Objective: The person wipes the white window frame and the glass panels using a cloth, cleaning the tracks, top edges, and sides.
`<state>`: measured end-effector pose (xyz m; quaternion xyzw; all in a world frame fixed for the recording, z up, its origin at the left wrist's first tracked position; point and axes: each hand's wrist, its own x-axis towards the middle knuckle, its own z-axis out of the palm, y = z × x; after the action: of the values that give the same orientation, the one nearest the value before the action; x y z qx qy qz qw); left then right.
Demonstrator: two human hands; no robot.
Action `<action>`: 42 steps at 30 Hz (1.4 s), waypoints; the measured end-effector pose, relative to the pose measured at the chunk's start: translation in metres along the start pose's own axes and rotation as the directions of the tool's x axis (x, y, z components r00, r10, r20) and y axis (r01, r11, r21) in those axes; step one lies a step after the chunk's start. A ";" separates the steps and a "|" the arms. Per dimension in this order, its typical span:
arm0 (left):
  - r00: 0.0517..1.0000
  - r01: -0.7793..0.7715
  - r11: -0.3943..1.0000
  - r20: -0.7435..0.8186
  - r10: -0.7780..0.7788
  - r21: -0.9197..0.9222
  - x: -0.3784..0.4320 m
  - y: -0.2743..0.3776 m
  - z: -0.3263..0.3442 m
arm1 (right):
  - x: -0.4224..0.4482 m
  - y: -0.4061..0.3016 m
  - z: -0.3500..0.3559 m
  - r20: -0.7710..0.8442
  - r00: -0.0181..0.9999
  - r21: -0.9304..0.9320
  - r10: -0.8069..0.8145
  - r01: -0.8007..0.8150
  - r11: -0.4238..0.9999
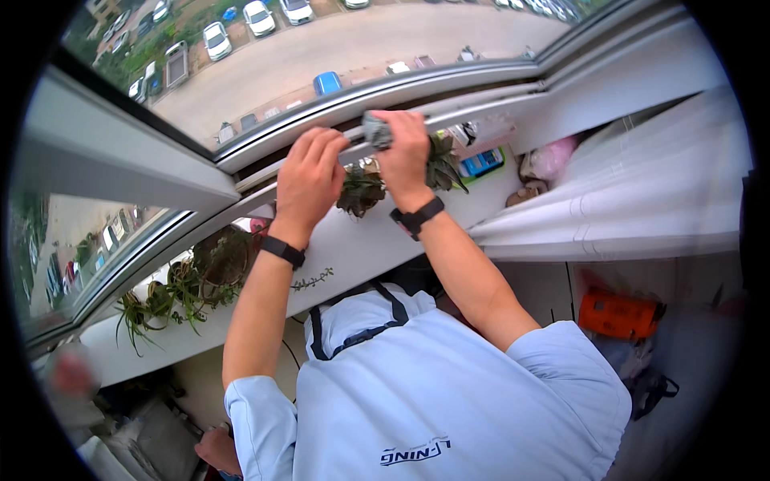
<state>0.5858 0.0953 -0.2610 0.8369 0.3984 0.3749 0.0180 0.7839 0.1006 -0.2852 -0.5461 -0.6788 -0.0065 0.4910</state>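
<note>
Both arms reach up to the sliding window's lower frame. My right hand (406, 150) grips a crumpled grey cloth (377, 131), pressed against the window track (481, 99). Just to its left, my left hand (310, 177) bends its fingers over the track's white inner rail (264, 174). Its fingertips are partly hidden, and whether it grips the rail is not clear. Below the hands runs a white windowsill (337, 240). A dark-leaved potted plant (361, 192) stands between my wrists, and another leafy plant (444, 162) is right of my right hand.
Trailing plants in pots (174, 294) line the sill at left. A blue package (481, 162) and a pink plastic bag (556, 157) lie at right, beside a white curtain (601, 186). An orange case (619, 314) is lower right. Outside, far below, cars (216, 41) are parked.
</note>
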 end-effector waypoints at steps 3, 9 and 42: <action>1.000 0.006 1.000 0.027 -0.005 -0.012 0.008 0.004 0.016 | 0.012 0.015 -0.016 0.071 0.997 0.035 -0.007 0.004 0.999; 1.000 -0.020 0.995 0.022 0.018 0.099 0.015 0.009 0.037 | 0.053 0.156 -0.101 -0.200 0.958 -0.260 0.204 -0.253 0.932; 0.992 -0.090 0.927 0.120 0.049 0.364 0.009 0.007 0.046 | 0.119 0.253 -0.178 -0.546 0.728 0.051 0.414 -0.465 0.884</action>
<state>0.6233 0.1089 -0.2859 0.8582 0.4301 0.2479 -0.1309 1.0998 0.1932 -0.2464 -0.6879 -0.3618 -0.0745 0.6248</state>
